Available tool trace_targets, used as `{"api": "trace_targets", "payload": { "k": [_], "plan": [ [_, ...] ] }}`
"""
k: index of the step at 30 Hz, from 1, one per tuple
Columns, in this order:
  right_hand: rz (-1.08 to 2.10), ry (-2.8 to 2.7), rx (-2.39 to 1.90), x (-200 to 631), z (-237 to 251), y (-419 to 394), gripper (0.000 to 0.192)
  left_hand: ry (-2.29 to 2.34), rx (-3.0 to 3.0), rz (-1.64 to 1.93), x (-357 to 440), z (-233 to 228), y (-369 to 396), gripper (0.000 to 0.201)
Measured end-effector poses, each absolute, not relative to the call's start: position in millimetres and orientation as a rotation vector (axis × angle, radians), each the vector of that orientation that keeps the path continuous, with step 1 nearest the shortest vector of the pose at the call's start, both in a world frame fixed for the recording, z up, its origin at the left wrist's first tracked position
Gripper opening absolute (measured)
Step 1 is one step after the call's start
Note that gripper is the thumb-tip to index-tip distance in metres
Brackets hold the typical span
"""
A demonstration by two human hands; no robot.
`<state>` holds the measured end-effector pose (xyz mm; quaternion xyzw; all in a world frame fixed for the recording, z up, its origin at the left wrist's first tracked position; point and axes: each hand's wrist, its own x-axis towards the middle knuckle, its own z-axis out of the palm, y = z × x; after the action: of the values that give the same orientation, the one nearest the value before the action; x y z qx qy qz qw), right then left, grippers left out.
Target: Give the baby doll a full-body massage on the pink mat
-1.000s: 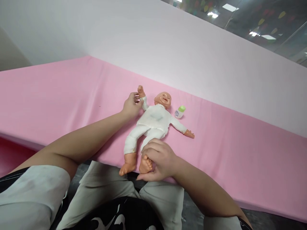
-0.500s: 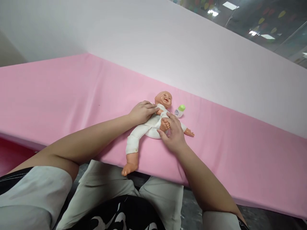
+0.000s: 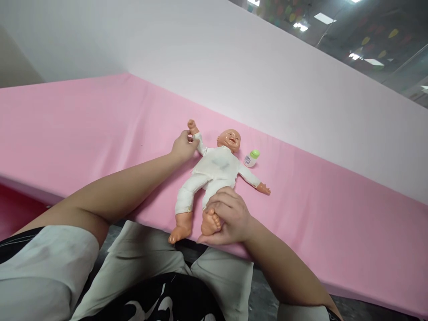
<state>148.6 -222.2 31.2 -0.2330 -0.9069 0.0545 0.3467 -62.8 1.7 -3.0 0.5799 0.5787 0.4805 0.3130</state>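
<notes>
Head view: right hand point(image 3: 230, 218) and left hand point(image 3: 182, 147) fingers grip smooth plastic doll point(image 3: 214, 169).

bottle point(image 3: 251, 158) label too small, doll's point(image 3: 214, 171) shin behind fingers point(image 3: 222, 206)

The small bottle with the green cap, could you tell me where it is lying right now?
In the head view, the small bottle lies on the pink sheet right of centre, just right of the doll's head and above its outstretched arm.
</notes>
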Motion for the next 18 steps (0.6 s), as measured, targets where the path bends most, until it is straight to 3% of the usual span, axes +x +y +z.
{"api": "trace_targets", "payload": {
  "k": [7,13,18],
  "plan": [
    [0.239,-2.586,-0.583,134,15,-218,0.055,1.498,1.241,1.270,-67,-11,15,0.053],
    [0.050,-2.291,-0.533,138,24,-222,0.053,1.443,1.895,1.286,-59,2,-14,0.065],
    [-0.192,-2.063,-0.818,153,36,-213,0.050,1.195,2.509,1.107,-48,6,-30,0.051]
  ]
}}
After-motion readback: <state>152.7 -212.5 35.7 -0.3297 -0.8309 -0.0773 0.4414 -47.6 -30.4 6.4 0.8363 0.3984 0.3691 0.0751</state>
